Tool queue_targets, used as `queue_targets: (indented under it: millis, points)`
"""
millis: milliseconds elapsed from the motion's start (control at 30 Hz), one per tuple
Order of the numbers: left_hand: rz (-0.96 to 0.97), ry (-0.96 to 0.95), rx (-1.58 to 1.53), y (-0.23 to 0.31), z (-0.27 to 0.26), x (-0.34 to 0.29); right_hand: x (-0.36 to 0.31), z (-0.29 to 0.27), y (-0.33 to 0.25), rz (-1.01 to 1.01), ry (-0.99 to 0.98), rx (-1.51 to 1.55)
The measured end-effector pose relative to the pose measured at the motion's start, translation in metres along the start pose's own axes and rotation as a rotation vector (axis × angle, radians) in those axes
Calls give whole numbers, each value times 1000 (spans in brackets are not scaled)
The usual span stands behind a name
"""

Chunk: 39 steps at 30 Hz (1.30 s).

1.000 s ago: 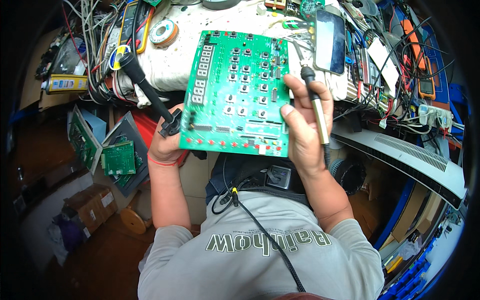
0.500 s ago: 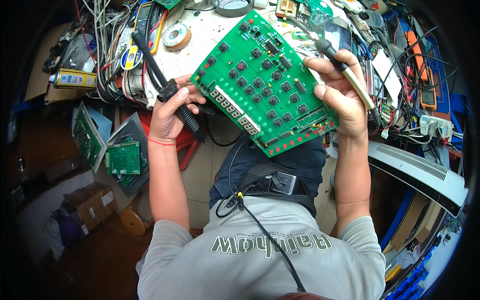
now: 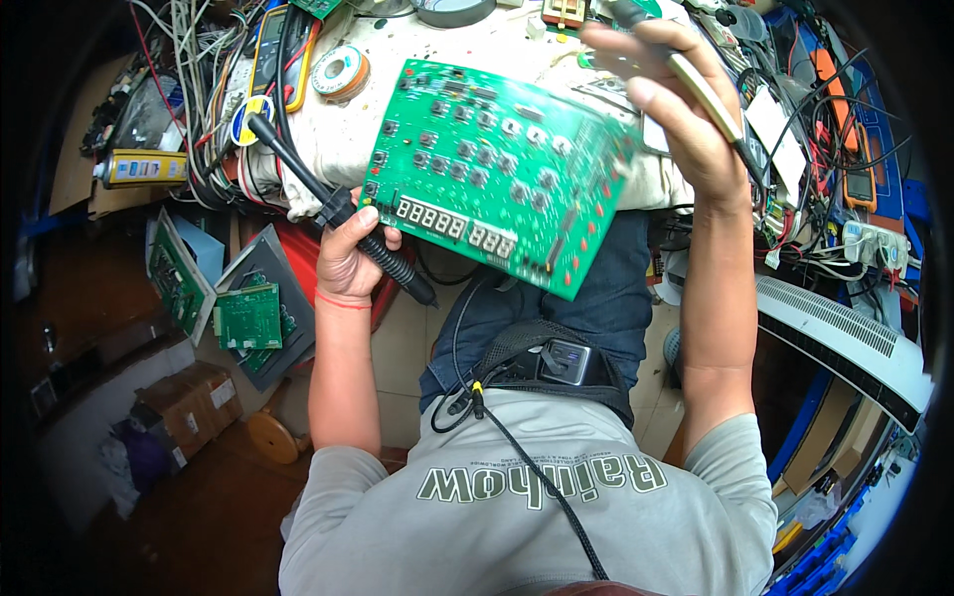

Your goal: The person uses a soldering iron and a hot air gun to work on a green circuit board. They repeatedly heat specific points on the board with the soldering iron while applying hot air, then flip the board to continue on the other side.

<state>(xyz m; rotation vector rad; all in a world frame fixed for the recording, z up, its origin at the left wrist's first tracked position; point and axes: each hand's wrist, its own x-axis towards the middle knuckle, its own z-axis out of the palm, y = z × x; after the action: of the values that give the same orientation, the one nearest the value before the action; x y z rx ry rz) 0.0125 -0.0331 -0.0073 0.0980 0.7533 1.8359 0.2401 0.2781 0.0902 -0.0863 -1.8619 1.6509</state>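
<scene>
A large green circuit board [image 3: 497, 174] with rows of buttons and a strip of number displays is held tilted above my lap, in front of the workbench. My left hand [image 3: 350, 253] grips a black soldering iron [image 3: 393, 266] by its handle, tip pointing down-right, and its thumb rests at the board's lower left corner. My right hand [image 3: 676, 109] is raised at the board's upper right edge, closed around a beige-handled tool [image 3: 708, 97]. That hand is blurred, so I cannot tell its exact hold on the board.
The cluttered workbench carries a solder spool [image 3: 341, 72], a yellow multimeter [image 3: 273, 45], a yellow can [image 3: 139, 167] and tangled cables. Small green boards [image 3: 248, 316] lean at the left above a cardboard box [image 3: 189, 402]. A white slatted unit [image 3: 835, 328] lies at the right.
The board has turned counterclockwise, so the display strip now runs along its near edge. My right hand rose to the upper right with its tool. The left hand stayed low, still gripping the iron.
</scene>
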Motion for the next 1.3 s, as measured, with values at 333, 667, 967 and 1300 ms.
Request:
queue_targets:
  millis: [333, 667, 967, 1300]
  points:
    - [32, 181, -39, -47, -4, 0, -53, 48, 30, -120, 207, -502]
    - [52, 248, 91, -65, 5, -6, -73, 61, 57, -201, 177, -731]
    - [87, 220, 195, -49, -4, 2, -74, 71, 55, -77, 332, -476]
    - [128, 165, 85, -59, -14, -3, -69, 82, 57, -130, 434, -428]
